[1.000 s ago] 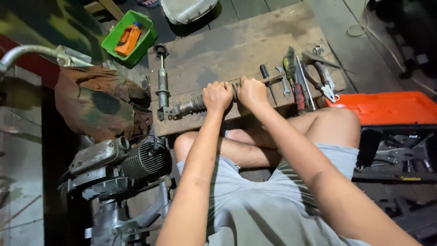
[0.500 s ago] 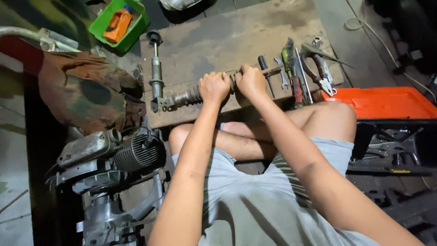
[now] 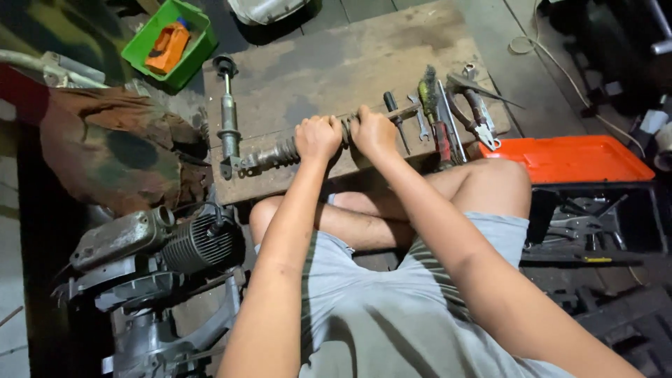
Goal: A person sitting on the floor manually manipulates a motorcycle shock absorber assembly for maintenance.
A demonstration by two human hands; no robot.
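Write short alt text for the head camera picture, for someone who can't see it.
Seen from above, a seated person grips a coil-spring shock absorber lying on a wooden board, left hand and right hand side by side. Hand tools lie to the right, a small engine at lower left.

head camera | looks steeply down over the person's arms | near | faces wooden board (image 3: pixel 336 77) on floor

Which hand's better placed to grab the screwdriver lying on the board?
Right, probably. The right hand grips the spring strut just beside the screwdriver; the left hand sits farther along the strut, away from the tools.
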